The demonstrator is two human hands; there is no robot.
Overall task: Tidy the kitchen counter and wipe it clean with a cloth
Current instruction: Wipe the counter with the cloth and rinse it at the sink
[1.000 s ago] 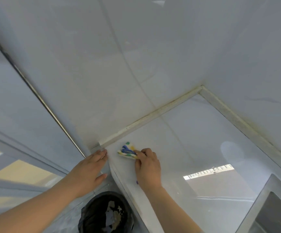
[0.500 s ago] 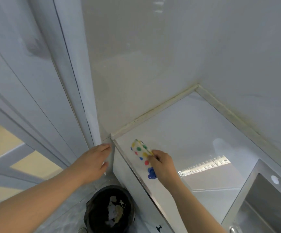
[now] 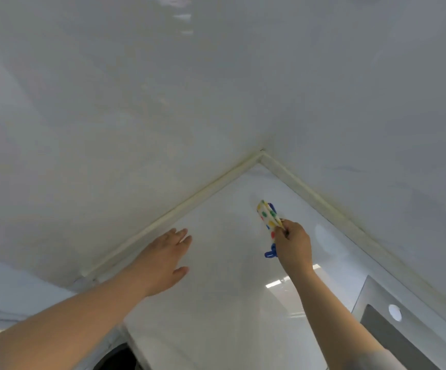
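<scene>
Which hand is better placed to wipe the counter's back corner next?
Right. The right hand pinches the spotted cloth, held up close to the back corner. The left hand is open, holds nothing, and lies over the counter farther from that corner, by the left wall strip.

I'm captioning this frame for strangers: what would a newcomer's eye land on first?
The polka-dot cloth, bright against the white counter, pinched in the right hand near the back corner. The left hand stretches open over the counter by the wall trim; a steel sink edges in at lower right.
</scene>
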